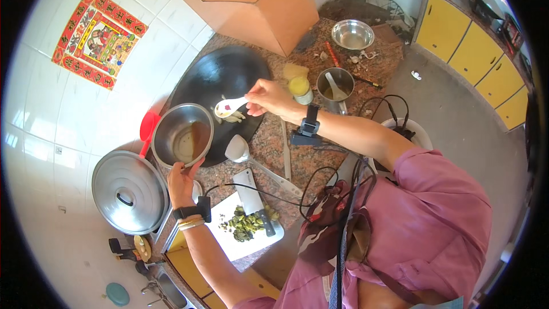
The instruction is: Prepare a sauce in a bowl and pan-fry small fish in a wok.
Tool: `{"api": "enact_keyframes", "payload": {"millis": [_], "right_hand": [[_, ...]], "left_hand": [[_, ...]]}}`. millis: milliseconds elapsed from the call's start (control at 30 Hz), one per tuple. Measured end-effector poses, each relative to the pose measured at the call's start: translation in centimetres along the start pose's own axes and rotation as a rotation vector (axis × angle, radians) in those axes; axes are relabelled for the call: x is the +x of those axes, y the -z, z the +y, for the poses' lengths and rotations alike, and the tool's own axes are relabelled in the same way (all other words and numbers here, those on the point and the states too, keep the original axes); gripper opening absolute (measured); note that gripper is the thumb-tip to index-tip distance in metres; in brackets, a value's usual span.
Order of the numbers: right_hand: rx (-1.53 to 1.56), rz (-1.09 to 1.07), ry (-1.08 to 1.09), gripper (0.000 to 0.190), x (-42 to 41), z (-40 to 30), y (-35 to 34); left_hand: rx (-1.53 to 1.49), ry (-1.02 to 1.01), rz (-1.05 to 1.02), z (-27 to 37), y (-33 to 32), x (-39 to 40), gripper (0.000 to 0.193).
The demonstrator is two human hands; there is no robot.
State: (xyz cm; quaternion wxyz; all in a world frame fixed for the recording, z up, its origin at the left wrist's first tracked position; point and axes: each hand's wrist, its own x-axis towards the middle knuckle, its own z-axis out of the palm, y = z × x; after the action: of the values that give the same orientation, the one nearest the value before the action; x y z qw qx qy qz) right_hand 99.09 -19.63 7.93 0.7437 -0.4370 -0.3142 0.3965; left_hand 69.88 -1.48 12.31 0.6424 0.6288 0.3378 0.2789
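My right hand (269, 99) grips the handle of a white soup spoon (227, 107), held over a black wok (214, 68) with pale food pieces (235, 117) in it. My left hand (182, 182) holds the rim of a steel bowl (182, 135) tilted at the wok's near left side, with brown liquid inside. A metal wok spatula (257, 165) lies on the granite counter. Nearer to me, a cleaver (250, 193) rests on a white cutting board (227, 208) beside chopped green vegetables (243, 226).
A lidded pot (128, 193) and a red ladle (149, 131) stand left. To the right are a jar (300, 88), a metal mug (336, 86) with a spoon and an empty steel bowl (352, 34). Cardboard (274, 17) stands behind the wok; black cables (257, 197) cross the counter.
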Motion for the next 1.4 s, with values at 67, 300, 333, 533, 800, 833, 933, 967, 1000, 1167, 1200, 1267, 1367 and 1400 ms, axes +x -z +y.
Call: {"api": "enact_keyframes", "payload": {"millis": [67, 300, 333, 533, 800, 833, 933, 967, 1000, 1167, 1200, 1267, 1367, 1400], "right_hand": [[0.029, 0.073, -0.09, 0.021, 0.3, 0.7, -0.3], [0.067, 0.195, -0.172, 0.024, 1.0, 2.6, -1.6], [0.08, 0.22, -0.201, 0.023, 0.9, 2.8, -1.6], [0.111, 0.211, -0.244, 0.025, 1.4, 3.7, -1.1], [0.145, 0.038, -0.261, 0.021, 3.0, 2.9, -3.7], [0.153, 0.005, -0.273, 0.021, 3.1, 3.1, -4.2], [0.135, -0.099, -0.318, 0.021, 3.1, 3.9, -6.0], [0.128, -0.146, -0.329, 0.022, 3.0, 4.3, -6.6], [0.158, -0.178, -0.341, 0.022, 2.8, 4.6, -7.0], [0.0, -0.379, -0.368, 0.023, 1.0, 5.3, -10.0], [-0.019, -0.418, -0.35, 0.023, 0.6, 5.8, -10.0], [-0.088, -0.498, -0.342, 0.024, -0.6, 6.3, -11.4], [-0.19, -0.61, -0.313, 0.025, -2.3, 7.5, -13.3], [-0.238, -0.654, -0.351, 0.022, -2.9, 7.7, -13.8]], "left_hand": [[0.047, 0.009, 0.074, 1.0, -0.9, 0.5, 0.025], [0.01, -0.037, -0.044, -2.3, 1.8, 5.5, 0.028], [-0.046, -0.043, -0.042, -3.2, 2.4, 6.2, 0.028], [0.022, -0.024, 0.033, -5.9, 3.2, 8.6, 0.027], [-0.277, 0.049, 0.028, -6.1, 2.9, 6.0, 0.025], [-0.371, 0.106, 0.059, -6.1, 3.0, 5.3, 0.025], [-0.382, 0.157, 0.07, -4.5, 1.9, 1.6, 0.027], [-0.382, 0.16, 0.099, -4.1, 1.7, 0.2, 0.027], [-0.403, 0.166, 0.136, -3.9, 1.3, -1.0, 0.028], [-0.301, 0.175, 0.247, -4.3, 2.0, -8.0, 0.027], [-0.206, 0.142, 0.242, -3.9, 1.6, -9.1, 0.028], [-0.188, 0.164, 0.377, -3.1, 1.2, -11.9, 0.029], [-0.186, 0.189, 0.454, -4.2, 3.3, -15.0, 0.033], [-0.214, 0.2, 0.489, -4.3, 3.7, -15.8, 0.033]]}}
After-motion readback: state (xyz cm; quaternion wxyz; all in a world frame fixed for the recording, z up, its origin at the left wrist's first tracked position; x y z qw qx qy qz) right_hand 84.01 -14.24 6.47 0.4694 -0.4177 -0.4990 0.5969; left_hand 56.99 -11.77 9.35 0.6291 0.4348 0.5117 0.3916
